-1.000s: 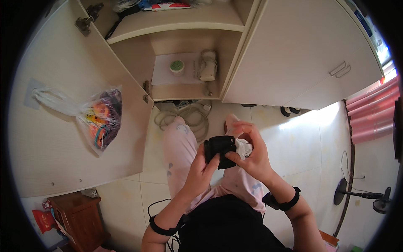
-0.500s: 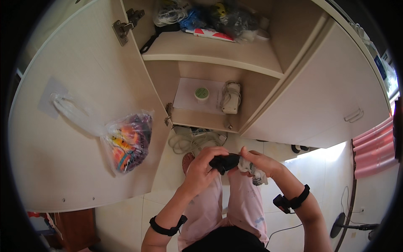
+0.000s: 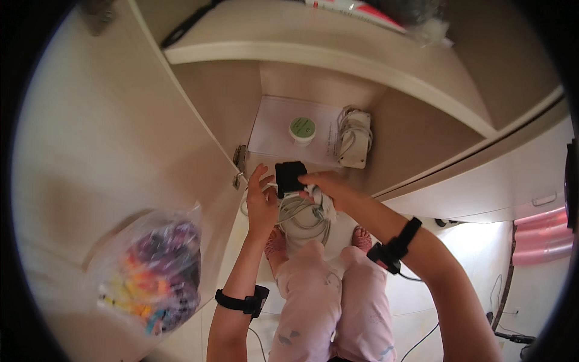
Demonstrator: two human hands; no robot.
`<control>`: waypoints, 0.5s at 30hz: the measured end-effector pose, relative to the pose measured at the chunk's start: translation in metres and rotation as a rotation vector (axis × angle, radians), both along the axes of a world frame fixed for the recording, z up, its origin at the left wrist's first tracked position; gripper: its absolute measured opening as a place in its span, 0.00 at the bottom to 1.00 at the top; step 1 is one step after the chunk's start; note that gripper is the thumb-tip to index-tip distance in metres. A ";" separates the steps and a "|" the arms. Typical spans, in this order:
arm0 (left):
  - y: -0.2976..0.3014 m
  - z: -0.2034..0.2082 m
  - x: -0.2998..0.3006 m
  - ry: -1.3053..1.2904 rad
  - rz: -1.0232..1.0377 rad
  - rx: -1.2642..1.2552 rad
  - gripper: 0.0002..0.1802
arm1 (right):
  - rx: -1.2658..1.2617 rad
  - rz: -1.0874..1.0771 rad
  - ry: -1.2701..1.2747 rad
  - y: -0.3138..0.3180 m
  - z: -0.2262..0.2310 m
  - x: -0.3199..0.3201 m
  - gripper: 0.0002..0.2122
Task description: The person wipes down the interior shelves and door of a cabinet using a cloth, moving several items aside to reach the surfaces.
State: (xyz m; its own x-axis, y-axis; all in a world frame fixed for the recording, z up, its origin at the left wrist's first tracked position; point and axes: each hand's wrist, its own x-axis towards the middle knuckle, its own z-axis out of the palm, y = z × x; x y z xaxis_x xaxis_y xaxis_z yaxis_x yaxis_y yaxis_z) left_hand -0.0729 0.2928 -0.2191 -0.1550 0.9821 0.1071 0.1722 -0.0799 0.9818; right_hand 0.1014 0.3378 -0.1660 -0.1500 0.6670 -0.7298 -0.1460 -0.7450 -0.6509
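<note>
No wording clearly legible. Jar (image 3: 303, 143) on lower cabinet shelf: small dark print on round green lid (image 3: 303, 127), too small to read. Paper sheet (image 3: 268, 133) under jar: lines of dark print near right edge, running sideways, unreadable. Red-and-white tube (image 3: 381, 17) on upper shelf: lettering along side, partly cut off by top edge of view, too blurred to make out.

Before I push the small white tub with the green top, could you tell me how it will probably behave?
The tub looks squat and stands upright, so it would probably slide rather than tip. Its round side suggests that it could roll if laid over. It stands on a sheet of paper, which may shift along with it.
</note>
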 end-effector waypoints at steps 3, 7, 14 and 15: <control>0.012 -0.021 -0.005 0.004 0.021 -0.123 0.33 | 0.123 0.035 -0.004 0.033 -0.052 -0.020 0.10; 0.033 -0.052 -0.012 0.114 0.065 -0.177 0.32 | 0.185 -0.033 -0.152 0.089 -0.092 -0.057 0.10; 0.046 -0.064 -0.008 0.064 0.041 -0.232 0.32 | 0.411 -0.178 -0.110 0.134 -0.131 -0.073 0.15; 0.043 -0.064 -0.010 0.075 0.031 -0.248 0.31 | 0.413 -0.178 -0.109 0.129 -0.133 -0.072 0.15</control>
State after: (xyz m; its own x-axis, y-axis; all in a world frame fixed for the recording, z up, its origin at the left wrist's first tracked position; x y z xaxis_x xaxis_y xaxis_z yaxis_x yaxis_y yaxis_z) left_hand -0.0833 0.3359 -0.2836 -0.1865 0.9746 -0.1237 0.2444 0.1680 0.9550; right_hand 0.0293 0.4670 -0.2986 0.0556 0.9137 -0.4025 -0.1622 -0.3895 -0.9066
